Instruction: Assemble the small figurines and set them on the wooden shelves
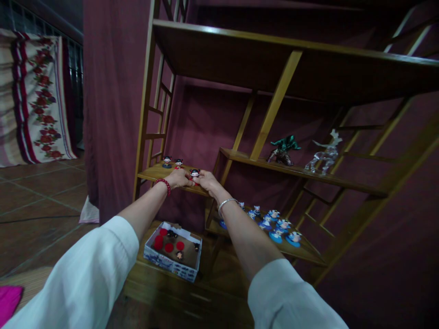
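Observation:
Both my hands meet around a small doll figurine with black hair and red clothing, low over the front of a wooden shelf. My left hand, with a red bead bracelet at the wrist, closes on its left side. On its right side are the fingers of my right hand, above a silver bangle. Two similar figurines stand farther left on the same shelf, one on a dark base and one in red, partly behind my left hand. Whether the held figurine's base touches the shelf is hidden.
Below stands an open cardboard box with red discs and several small figurines. Several blue-and-white figurines fill a lower shelf at right. A green-and-bronze statuette and a clear deer figure stand on a higher shelf. A wooden divider rises between.

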The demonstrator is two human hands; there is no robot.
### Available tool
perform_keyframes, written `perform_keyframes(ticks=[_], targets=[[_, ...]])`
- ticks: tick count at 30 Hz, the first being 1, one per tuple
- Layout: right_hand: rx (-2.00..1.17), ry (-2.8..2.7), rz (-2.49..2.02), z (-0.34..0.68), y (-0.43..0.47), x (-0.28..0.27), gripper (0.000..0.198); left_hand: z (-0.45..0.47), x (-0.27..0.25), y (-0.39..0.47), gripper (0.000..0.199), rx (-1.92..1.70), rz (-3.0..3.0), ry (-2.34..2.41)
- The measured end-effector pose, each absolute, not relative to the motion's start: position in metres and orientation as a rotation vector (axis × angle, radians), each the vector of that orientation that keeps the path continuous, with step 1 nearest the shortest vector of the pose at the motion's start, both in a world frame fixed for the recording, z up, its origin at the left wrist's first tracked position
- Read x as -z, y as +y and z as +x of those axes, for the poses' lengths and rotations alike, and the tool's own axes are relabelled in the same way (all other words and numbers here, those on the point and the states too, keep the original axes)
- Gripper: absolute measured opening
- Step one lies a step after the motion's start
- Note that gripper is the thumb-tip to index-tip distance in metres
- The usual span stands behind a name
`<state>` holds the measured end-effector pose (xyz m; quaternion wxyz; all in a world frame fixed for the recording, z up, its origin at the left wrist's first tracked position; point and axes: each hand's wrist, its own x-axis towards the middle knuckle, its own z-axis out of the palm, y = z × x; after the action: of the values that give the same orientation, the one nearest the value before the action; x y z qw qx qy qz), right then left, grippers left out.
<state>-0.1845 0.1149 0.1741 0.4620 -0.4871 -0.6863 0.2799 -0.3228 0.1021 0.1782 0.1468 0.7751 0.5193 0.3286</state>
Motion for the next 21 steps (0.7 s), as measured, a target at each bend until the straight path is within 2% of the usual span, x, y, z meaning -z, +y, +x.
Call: perform_keyframes(ticks=[7,12,21], targets=[[-0.793,-1.620,-1.195,-0.184,0.108,-0.176,0.037,-0.324,-0.184,0.097,0.024,-0.859,2.247,1.466],[-0.844,-1.639,-1.241,-0.184,0.106,-0.175,0.049,-0.327,-0.184,0.100,0.035,-0.854,2.233,1.480],[-0.788,-1.626,-1.249,-0.186,0.100,-0.176,0.042,-0.329,-0.181,0.101,0.027,-0.940,2.282,1.578]])
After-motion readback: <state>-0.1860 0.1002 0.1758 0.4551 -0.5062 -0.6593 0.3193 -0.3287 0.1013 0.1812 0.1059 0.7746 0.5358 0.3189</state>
